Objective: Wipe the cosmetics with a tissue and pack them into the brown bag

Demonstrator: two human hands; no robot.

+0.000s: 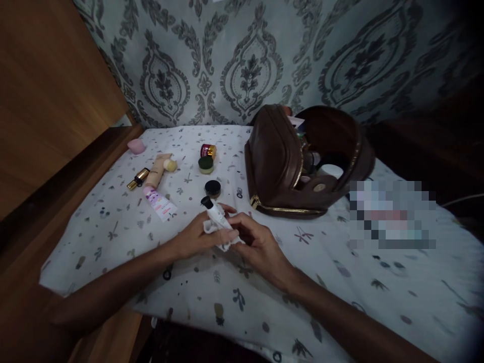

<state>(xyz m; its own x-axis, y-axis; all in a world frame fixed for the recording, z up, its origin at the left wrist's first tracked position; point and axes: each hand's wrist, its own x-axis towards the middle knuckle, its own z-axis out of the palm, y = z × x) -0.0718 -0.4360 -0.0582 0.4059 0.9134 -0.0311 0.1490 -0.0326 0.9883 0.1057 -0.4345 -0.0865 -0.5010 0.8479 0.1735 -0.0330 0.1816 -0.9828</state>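
Note:
A white tube (218, 216) with a black cap is between my hands, its cap pointing up and to the left. My left hand (194, 236) is closed around the tube and a crumpled white cloth or tissue (208, 228) wrapped about it. At the tube's lower end, the fingers of my right hand (260, 247) pinch the tube or the white wrap; which of the two is hard to tell. Just beyond the cap sits a round black-lidded jar (212, 188). Farther back are a green-lidded jar (206, 165) and a dark red jar with gold (208, 150).
An unzipped brown cosmetic bag (270, 156) full of items stands right of centre. On the left lie a pink-white tube (159, 202), a beige tube (156, 171), a gold-and-black item (138, 179) and a pink object (136, 146). A wooden cabinet (53, 75) borders the patterned cloth.

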